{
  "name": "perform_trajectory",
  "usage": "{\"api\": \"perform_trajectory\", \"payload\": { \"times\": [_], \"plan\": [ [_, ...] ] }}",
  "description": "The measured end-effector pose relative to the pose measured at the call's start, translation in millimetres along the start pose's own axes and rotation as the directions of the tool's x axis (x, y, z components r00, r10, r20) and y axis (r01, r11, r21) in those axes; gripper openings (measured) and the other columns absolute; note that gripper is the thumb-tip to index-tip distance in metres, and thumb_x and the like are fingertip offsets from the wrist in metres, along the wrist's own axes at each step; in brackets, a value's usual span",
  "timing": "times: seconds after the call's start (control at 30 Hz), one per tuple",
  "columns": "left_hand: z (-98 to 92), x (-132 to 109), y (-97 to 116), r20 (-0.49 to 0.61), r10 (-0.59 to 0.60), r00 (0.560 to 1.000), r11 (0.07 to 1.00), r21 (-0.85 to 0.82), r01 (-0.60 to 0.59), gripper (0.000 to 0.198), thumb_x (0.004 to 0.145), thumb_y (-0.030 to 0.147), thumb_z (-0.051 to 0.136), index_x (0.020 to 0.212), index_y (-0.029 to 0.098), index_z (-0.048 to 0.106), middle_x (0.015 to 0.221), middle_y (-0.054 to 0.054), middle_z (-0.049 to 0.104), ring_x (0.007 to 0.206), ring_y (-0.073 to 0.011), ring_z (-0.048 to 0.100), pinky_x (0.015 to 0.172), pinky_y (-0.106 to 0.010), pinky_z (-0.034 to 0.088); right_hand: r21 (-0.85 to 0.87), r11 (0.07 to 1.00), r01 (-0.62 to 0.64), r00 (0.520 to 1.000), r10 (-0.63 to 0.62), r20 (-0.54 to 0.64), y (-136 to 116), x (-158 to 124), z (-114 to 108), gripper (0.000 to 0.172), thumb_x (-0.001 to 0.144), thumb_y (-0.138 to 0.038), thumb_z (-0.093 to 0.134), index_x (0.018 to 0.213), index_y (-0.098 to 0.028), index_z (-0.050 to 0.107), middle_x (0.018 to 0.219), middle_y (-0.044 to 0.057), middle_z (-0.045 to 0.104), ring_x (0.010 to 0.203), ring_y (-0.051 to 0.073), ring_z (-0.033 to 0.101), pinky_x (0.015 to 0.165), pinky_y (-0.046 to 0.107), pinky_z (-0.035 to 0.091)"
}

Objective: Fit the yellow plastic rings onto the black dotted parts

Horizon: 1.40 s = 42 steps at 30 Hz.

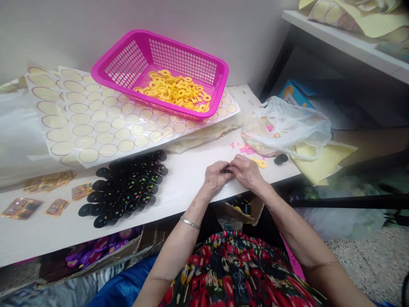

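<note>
- Black piece [228,169]: one, small, held above the front part of the table between both hands; mostly hidden by the fingers.
- Left hand [216,175]: grasping the black piece from its left side, fingers bent; silver bracelet [190,222] on the wrist.
- Right hand [246,172]: grasping the same piece from the right, fingertips meeting those of the left.
- Table [187,168]: white, long, beneath the hands.
- Yellow ring piece [262,163]: lying just beside the right hand.
- Black cup [280,159]: short, near the yellow ring piece, to its right.
- Pink beads [246,149]: loose scatter behind the right hand.
- Plastic bag [297,123]: translucent, colourful contents showing through, beside the beads.
- Yellow paper [319,164]: at the table's right end, partly under the bag.
- Black round pieces [131,183]: many, packed close together in slanting rows, left of the hands; several with coloured bits inside.
- Printed cards [21,208]: several, left of the rows, some overlapping.
- Sticker sheets [108,138]: pale ovals and circles, behind the rows.
- Pink basket [101,70]: mesh-sided, on the sheets, holding a heap of yellow pieces [179,91].
- Cardboard box [252,218]: below the table edge, black and yellow contents.
- Purple items [99,251]: boxed, under the table at left.
</note>
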State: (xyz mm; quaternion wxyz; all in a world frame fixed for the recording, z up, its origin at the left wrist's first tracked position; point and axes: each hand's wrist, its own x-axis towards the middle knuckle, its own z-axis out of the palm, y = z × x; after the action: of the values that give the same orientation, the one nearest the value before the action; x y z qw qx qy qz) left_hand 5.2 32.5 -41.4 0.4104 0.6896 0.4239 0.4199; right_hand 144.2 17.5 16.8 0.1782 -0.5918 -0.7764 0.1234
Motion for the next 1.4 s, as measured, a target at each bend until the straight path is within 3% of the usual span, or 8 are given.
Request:
{"api": "perform_trajectory", "payload": {
  "times": [0.17, 0.4, 0.53, 0.67, 0.8, 0.9, 1.23, 1.4],
  "plan": [
    [-1.6, 0.6, 1.7, 0.004, 0.000, 1.000, 1.000, 0.012, -0.001, 0.017, 0.064, 0.015, 0.063, 0.079, 0.020, 0.066, 0.074, 0.001, 0.061, 0.069, -0.0120, 0.052, 0.066, -0.024, 0.042, -0.160, 0.986, 0.051, 0.992, -0.032, 0.119, -6.6, 4.4, -6.6, 0.022, 0.085, -0.019, 0.044, 0.077, -0.017, 0.064, 0.080, 0.005, 0.056, 0.076, 0.016, 0.049, 0.063, 0.027, 0.032],
    [-0.4, 0.1, 0.0, -0.023, 0.024, 0.999, 0.999, -0.025, -0.024, 0.016, 0.062, 0.014, 0.064, 0.077, 0.019, 0.066, 0.071, 0.003, 0.060, 0.067, -0.0110, 0.052, 0.065, -0.023, 0.041, -0.165, 0.978, 0.124, 0.979, -0.093, 0.181, -9.3, 10.2, -8.2, 0.024, 0.082, -0.010, 0.043, 0.084, -0.017, 0.066, 0.080, 0.007, 0.055, 0.076, 0.017, 0.048, 0.065, 0.028, 0.032],
    [1.4, -0.7, -1.2, -0.019, 0.003, 1.000, 1.000, -0.026, -0.003, 0.016, 0.065, 0.023, 0.067, 0.081, 0.020, 0.066, 0.072, 0.001, 0.060, 0.068, -0.0112, 0.052, 0.065, -0.023, 0.041, 0.099, 0.994, 0.053, 0.988, -0.066, 0.142, -2.3, 7.9, -12.5, 0.019, 0.082, -0.016, 0.047, 0.078, -0.017, 0.066, 0.075, 0.003, 0.054, 0.070, 0.013, 0.049, 0.064, 0.025, 0.036],
    [0.9, 0.0, -4.1, -0.012, -0.006, 1.000, 1.000, -0.017, 0.006, 0.019, 0.065, 0.027, 0.070, 0.081, 0.019, 0.066, 0.073, 0.000, 0.060, 0.067, -0.0114, 0.052, 0.064, -0.023, 0.042, 0.334, 0.942, -0.036, 0.995, 0.065, -0.077, 19.9, -2.8, -11.2, 0.012, 0.079, -0.021, 0.052, 0.075, -0.017, 0.063, 0.072, 0.001, 0.055, 0.071, 0.014, 0.052, 0.069, 0.026, 0.040],
    [-0.4, 1.5, -7.1, -0.006, -0.009, 1.000, 0.999, -0.045, 0.009, 0.022, 0.062, 0.023, 0.071, 0.083, 0.018, 0.066, 0.078, -0.002, 0.062, 0.070, -0.0126, 0.055, 0.065, -0.024, 0.044, 0.149, 0.943, -0.296, 0.904, 0.327, -0.276, 45.4, -19.3, -4.9, 0.014, 0.079, -0.024, 0.049, 0.083, -0.017, 0.062, 0.084, 0.006, 0.057, 0.081, 0.019, 0.053, 0.075, 0.030, 0.041],
    [-1.1, 2.2, -6.9, -0.014, -0.011, 1.000, 0.998, -0.057, 0.010, 0.022, 0.061, 0.022, 0.071, 0.082, 0.017, 0.066, 0.077, -0.001, 0.061, 0.069, -0.0122, 0.055, 0.064, -0.023, 0.043, -0.034, 0.900, -0.434, 0.868, 0.407, -0.285, 53.8, -29.5, 0.3, 0.019, 0.080, -0.026, 0.049, 0.092, -0.016, 0.060, 0.099, 0.010, 0.055, 0.093, 0.023, 0.051, 0.076, 0.031, 0.041],
    [-2.2, 2.9, -0.2, 0.001, -0.048, 0.999, 0.995, -0.091, 0.048, 0.021, 0.058, 0.018, 0.071, 0.079, 0.017, 0.066, 0.075, 0.000, 0.061, 0.068, -0.0112, 0.054, 0.063, -0.022, 0.043, -0.092, 0.854, -0.512, 0.843, 0.480, -0.242, 47.8, -28.8, -1.8, 0.032, 0.080, -0.021, 0.049, 0.111, -0.013, 0.050, 0.112, 0.014, 0.049, 0.099, 0.024, 0.050, 0.074, 0.031, 0.042],
    [-1.8, 3.1, 1.6, -0.015, -0.057, 0.998, 0.995, -0.086, 0.055, 0.021, 0.057, 0.018, 0.071, 0.078, 0.016, 0.066, 0.073, 0.000, 0.062, 0.066, -0.0109, 0.054, 0.062, -0.023, 0.043, -0.119, 0.790, -0.601, 0.793, 0.572, -0.209, 48.6, -30.6, -5.7, 0.026, 0.083, -0.028, 0.046, 0.104, -0.013, 0.053, 0.109, 0.015, 0.050, 0.092, 0.025, 0.053, 0.068, 0.033, 0.042]
  ]
}}
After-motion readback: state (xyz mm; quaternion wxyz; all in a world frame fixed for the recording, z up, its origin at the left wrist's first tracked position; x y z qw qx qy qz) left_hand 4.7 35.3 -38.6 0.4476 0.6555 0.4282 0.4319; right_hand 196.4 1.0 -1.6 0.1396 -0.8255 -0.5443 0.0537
